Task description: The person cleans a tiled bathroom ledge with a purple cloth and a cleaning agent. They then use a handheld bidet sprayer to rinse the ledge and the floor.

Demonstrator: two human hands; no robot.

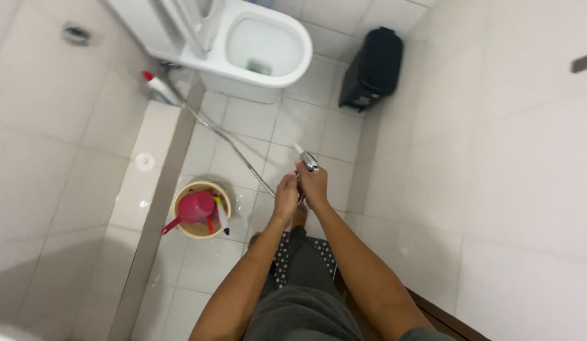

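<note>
While both forearms reach forward, right hand (314, 181) fingers wrap the spray nozzle (308, 160), left hand (285, 196) curled alongside.

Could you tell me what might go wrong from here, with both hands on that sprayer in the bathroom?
The metal hose trails across the floor tiles near the feet, so a step could likely snag it. The tiles look glossy, maybe wet, so slipping seems possible. The right hand and left hand hold the spray head angled toward the toilet; a sudden jet might splash the black bin.
</note>
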